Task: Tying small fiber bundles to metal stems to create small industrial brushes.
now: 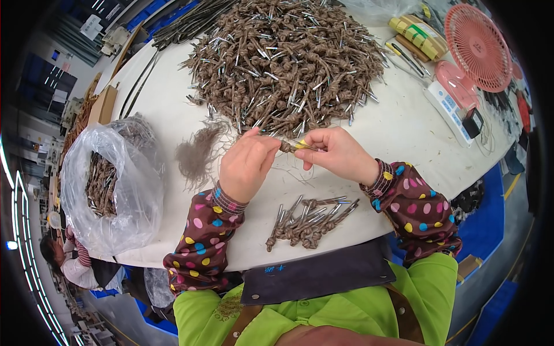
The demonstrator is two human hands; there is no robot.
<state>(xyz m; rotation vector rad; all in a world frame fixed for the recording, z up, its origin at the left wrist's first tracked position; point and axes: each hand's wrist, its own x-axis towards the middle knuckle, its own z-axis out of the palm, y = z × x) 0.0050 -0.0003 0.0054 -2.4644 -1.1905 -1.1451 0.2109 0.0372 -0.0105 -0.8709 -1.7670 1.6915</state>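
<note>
Left hand (pixel 249 164), right hand (pixel 341 154): that made two! One pink fan (pixel 478 48), one white power strip (pixel 449 114), one black adapter (pixel 473 123), two cord piles: big heap (pixel 288 63), uncountable, and small pile (pixel 310 232)!

Large heap (pixel 283 63): lay on the table (pixel 421 141), beyond the left hand (pixel 245 164) and right hand (pixel 343 155).
Small pile (pixel 309 222): lay between hands and near edge.
Plastic bag (pixel 138 202): stood left, cord pieces (pixel 101 184) inside.
Fan (pixel 478 47): was far right, beyond the power strip (pixel 450 112).
</note>
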